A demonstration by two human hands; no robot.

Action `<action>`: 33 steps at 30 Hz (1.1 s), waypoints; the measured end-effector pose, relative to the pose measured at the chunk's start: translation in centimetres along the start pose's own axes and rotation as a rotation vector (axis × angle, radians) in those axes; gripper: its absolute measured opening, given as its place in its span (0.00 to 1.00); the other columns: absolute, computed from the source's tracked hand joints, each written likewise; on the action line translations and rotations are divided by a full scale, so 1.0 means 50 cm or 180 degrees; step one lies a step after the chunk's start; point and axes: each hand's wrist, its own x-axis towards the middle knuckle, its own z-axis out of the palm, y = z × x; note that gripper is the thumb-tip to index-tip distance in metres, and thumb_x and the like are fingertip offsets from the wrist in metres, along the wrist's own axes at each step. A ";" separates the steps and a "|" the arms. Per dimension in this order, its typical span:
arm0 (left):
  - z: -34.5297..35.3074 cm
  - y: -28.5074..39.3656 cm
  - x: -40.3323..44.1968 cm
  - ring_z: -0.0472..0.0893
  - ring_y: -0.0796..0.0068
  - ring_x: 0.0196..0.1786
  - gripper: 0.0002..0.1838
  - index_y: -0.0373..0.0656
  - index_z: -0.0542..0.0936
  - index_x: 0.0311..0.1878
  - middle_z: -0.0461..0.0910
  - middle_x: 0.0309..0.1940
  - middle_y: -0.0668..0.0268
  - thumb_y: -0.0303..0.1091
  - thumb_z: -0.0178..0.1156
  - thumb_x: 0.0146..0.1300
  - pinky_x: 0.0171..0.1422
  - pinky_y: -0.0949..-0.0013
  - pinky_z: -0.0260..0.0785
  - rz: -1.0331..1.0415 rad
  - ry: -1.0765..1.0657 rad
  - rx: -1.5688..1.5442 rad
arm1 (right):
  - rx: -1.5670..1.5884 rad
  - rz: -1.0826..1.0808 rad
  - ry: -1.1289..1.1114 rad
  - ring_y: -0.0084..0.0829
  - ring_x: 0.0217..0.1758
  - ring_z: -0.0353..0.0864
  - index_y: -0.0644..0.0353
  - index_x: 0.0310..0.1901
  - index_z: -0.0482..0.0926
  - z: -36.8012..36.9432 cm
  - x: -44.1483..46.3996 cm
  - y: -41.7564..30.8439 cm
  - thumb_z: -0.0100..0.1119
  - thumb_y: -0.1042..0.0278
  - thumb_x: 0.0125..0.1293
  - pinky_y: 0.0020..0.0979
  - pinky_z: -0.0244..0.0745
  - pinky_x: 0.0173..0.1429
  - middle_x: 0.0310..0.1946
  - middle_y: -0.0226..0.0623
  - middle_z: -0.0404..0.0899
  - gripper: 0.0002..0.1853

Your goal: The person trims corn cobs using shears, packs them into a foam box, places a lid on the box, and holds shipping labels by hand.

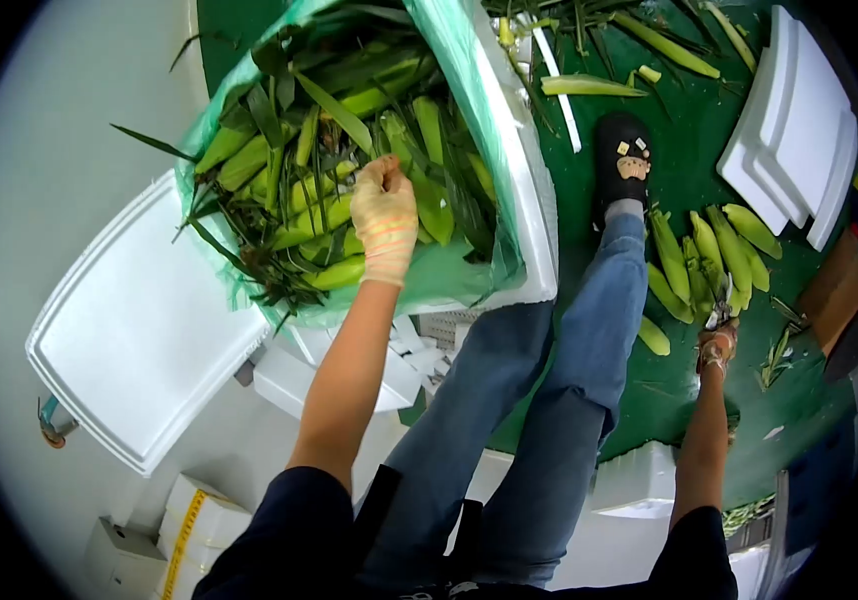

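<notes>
- Nearest are the person's legs in blue jeans (pixel 574 400), with white boxes (pixel 199 520) on the near left, one banded with yellow tape (pixel 184 540).
- A white foam block (pixel 637 480) sits on the green floor (pixel 679 400), to the right of the legs.
- The right hand (pixel 718 346), in a stained glove, is closed around metal clippers (pixel 719 308), which point away toward the corn pile (pixel 714 255) on the floor.
- That pile of green, husked ears lies just beyond the clippers; one loose ear (pixel 654 336) is at its near left side.
- On the left, a white foam lid (pixel 149 330) lies tilted beside the foam box (pixel 534 200).
- The left hand (pixel 387 225), in a pale striped glove, is over the corn (pixel 334 215) in that box, fingertips drawn together; whether they grip a leaf, I cannot tell.
- The box has a green plastic liner (pixel 479 275) and is full of ears and long leaves.
- A black shoe (pixel 624 155) stands right of the box.
- White foam pieces (pixel 799 120) lie far right; cut leaves (pixel 599 86) are scattered at the far edge.
</notes>
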 end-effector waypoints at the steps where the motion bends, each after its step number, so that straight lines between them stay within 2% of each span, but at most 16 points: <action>1: 0.016 -0.004 0.029 0.80 0.64 0.41 0.10 0.36 0.79 0.42 0.80 0.37 0.57 0.21 0.56 0.55 0.49 0.69 0.71 0.0096 0.0145 0.0126 | 0.0329 -0.0105 0.0185 0.52 0.47 0.76 0.62 0.53 0.70 0.030 0.023 0.036 0.60 0.61 0.52 0.42 0.71 0.51 0.44 0.51 0.77 0.26; 4: 0.009 0.042 0.124 0.78 0.61 0.48 0.15 0.37 0.77 0.48 0.78 0.46 0.55 0.21 0.55 0.56 0.55 0.65 0.69 0.1197 0.0000 0.0774 | 0.0193 -0.1252 0.0856 0.44 0.40 0.74 0.65 0.56 0.63 -0.017 -0.068 0.028 0.62 0.64 0.53 0.36 0.71 0.44 0.42 0.48 0.77 0.30; 6: 0.027 0.039 0.199 0.76 0.57 0.51 0.24 0.39 0.73 0.54 0.75 0.49 0.54 0.25 0.60 0.51 0.57 0.59 0.68 0.1348 -0.0273 0.1390 | 0.0389 -0.0074 -0.0286 0.41 0.39 0.73 0.67 0.60 0.60 -0.151 -0.206 -0.126 0.65 0.65 0.49 0.33 0.70 0.45 0.43 0.47 0.76 0.37; 8: 0.025 0.052 0.251 0.76 0.57 0.51 0.30 0.40 0.70 0.56 0.75 0.47 0.55 0.30 0.66 0.47 0.56 0.61 0.68 0.1206 -0.0998 0.2484 | 0.0748 -0.0441 -0.0133 0.42 0.40 0.74 0.67 0.62 0.58 -0.121 -0.236 -0.087 0.67 0.67 0.47 0.35 0.71 0.47 0.44 0.46 0.76 0.41; 10: 0.034 0.036 0.293 0.75 0.57 0.51 0.36 0.41 0.68 0.57 0.75 0.46 0.55 0.34 0.70 0.42 0.56 0.61 0.68 0.0549 -0.1236 0.2619 | 0.0708 -0.0887 -0.0020 0.44 0.37 0.79 0.69 0.64 0.53 -0.130 -0.280 -0.115 0.69 0.66 0.46 0.36 0.74 0.42 0.40 0.47 0.79 0.46; 12: 0.020 0.032 0.299 0.75 0.55 0.52 0.35 0.40 0.70 0.55 0.75 0.45 0.55 0.35 0.70 0.39 0.58 0.60 0.66 0.0460 -0.1367 0.2572 | 0.0722 -0.0466 -0.0586 0.40 0.35 0.78 0.68 0.61 0.57 -0.212 -0.345 -0.223 0.70 0.67 0.46 0.34 0.74 0.39 0.38 0.45 0.79 0.42; 15: -0.060 0.058 0.291 0.74 0.55 0.51 0.32 0.40 0.75 0.50 0.75 0.44 0.55 0.36 0.67 0.35 0.58 0.61 0.66 0.1117 -0.1494 0.1766 | 0.1151 -0.0911 -0.0605 0.35 0.30 0.75 0.65 0.54 0.62 -0.309 -0.427 -0.324 0.71 0.68 0.45 0.32 0.73 0.36 0.30 0.39 0.76 0.36; 19: -0.248 0.132 0.241 0.75 0.55 0.52 0.36 0.36 0.68 0.57 0.70 0.51 0.53 0.30 0.68 0.39 0.55 0.62 0.68 0.1173 -0.1499 0.0862 | 0.1114 -0.1946 -0.0518 0.39 0.37 0.78 0.63 0.52 0.62 -0.432 -0.525 -0.444 0.71 0.66 0.44 0.34 0.74 0.42 0.39 0.43 0.77 0.35; 20: -0.271 0.126 0.225 0.77 0.65 0.48 0.36 0.34 0.66 0.57 0.73 0.44 0.58 0.23 0.70 0.41 0.50 0.65 0.73 0.0313 -0.1612 -0.0631 | 0.1307 -0.2191 -0.0736 0.40 0.42 0.80 0.65 0.54 0.61 -0.461 -0.550 -0.485 0.71 0.66 0.45 0.34 0.74 0.46 0.43 0.45 0.78 0.36; 22: -0.351 0.193 0.210 0.79 0.69 0.44 0.37 0.33 0.63 0.59 0.74 0.47 0.58 0.20 0.68 0.45 0.48 0.68 0.75 -0.0819 -0.1837 -0.2129 | 0.1177 -0.2504 -0.0861 0.41 0.46 0.80 0.64 0.55 0.59 -0.527 -0.617 -0.599 0.71 0.65 0.46 0.35 0.75 0.50 0.44 0.44 0.78 0.38; 24: -0.398 0.255 0.203 0.81 0.68 0.40 0.39 0.35 0.60 0.62 0.75 0.46 0.56 0.22 0.68 0.46 0.49 0.68 0.74 -0.1237 -0.1459 -0.2506 | 0.1696 -0.3065 -0.0883 0.41 0.48 0.80 0.63 0.55 0.59 -0.555 -0.665 -0.712 0.72 0.63 0.45 0.35 0.74 0.52 0.45 0.44 0.78 0.39; 25: -0.407 0.269 0.190 0.80 0.71 0.42 0.35 0.36 0.64 0.59 0.77 0.43 0.60 0.24 0.68 0.47 0.48 0.71 0.73 -0.1724 -0.1400 -0.3122 | 0.1588 -0.2927 -0.1144 0.40 0.50 0.80 0.63 0.56 0.59 -0.575 -0.684 -0.772 0.73 0.63 0.45 0.35 0.74 0.52 0.46 0.44 0.78 0.39; 26: -0.412 0.312 0.187 0.80 0.70 0.44 0.22 0.37 0.71 0.53 0.79 0.42 0.62 0.25 0.61 0.53 0.50 0.69 0.74 -0.1493 -0.1523 -0.3675 | 0.1485 -0.2772 -0.1406 0.40 0.51 0.79 0.64 0.56 0.59 -0.596 -0.702 -0.827 0.74 0.62 0.45 0.35 0.74 0.53 0.48 0.44 0.77 0.40; 28: -0.410 0.337 0.162 0.80 0.69 0.41 0.18 0.38 0.73 0.51 0.79 0.39 0.65 0.28 0.59 0.56 0.53 0.69 0.72 -0.2061 -0.1441 -0.4313 | 0.1970 -0.3297 -0.1599 0.39 0.50 0.79 0.64 0.56 0.60 -0.628 -0.724 -0.899 0.73 0.63 0.45 0.34 0.74 0.52 0.48 0.44 0.76 0.40; 30: -0.389 0.399 0.146 0.79 0.69 0.42 0.18 0.38 0.73 0.52 0.79 0.40 0.65 0.30 0.59 0.57 0.54 0.68 0.71 -0.1547 -0.1177 -0.3728 | 0.2142 -0.3586 -0.1676 0.35 0.49 0.79 0.64 0.56 0.61 -0.654 -0.730 -0.923 0.73 0.65 0.45 0.34 0.75 0.51 0.48 0.43 0.76 0.38; 33: -0.423 0.440 0.213 0.76 0.69 0.45 0.21 0.37 0.71 0.54 0.76 0.43 0.63 0.33 0.58 0.59 0.55 0.68 0.68 -0.0382 -0.1032 -0.2470 | 0.2806 -0.2939 -0.1860 0.32 0.42 0.80 0.66 0.52 0.70 -0.727 -0.706 -0.946 0.73 0.72 0.43 0.31 0.77 0.44 0.40 0.43 0.78 0.32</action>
